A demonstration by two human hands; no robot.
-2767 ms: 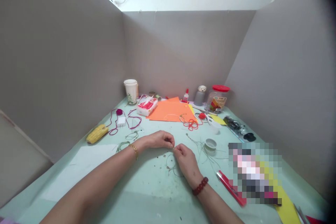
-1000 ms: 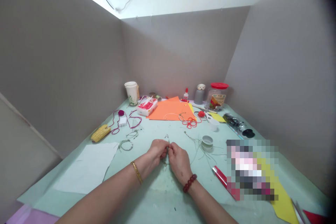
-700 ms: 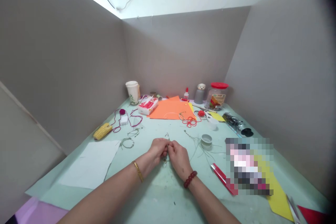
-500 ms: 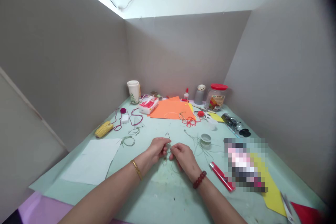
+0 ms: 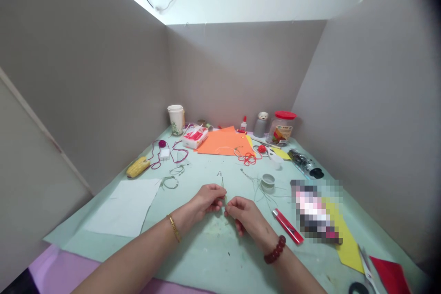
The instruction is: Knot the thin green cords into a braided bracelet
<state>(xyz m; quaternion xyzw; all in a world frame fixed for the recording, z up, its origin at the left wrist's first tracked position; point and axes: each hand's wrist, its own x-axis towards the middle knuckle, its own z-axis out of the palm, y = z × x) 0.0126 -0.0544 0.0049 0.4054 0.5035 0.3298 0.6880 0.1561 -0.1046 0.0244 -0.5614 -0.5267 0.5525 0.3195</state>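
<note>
Your left hand (image 5: pixel 202 202) pinches a thin green strand (image 5: pixel 223 192); your right hand (image 5: pixel 247 216), narrowly closed, sits just beside it.

thin matt green cord (image 5: pixel 223 189); matt orange paper sheet (image 5: pixel 223 144); glossy red plastic box cutter (image 5: pixel 287 226); shiny metal bracelet (image 5: pixel 174 228)

your table (image 5: pixel 206 257): paper sheet (image 5: pixel 122 207) at left, utility knife (image 5: pixel 287 226) at right, spool (image 5: pixel 268 182) behind the knife, jar (image 5: pixel 282 128) against the back wall (image 5: pixel 241 73).
</note>
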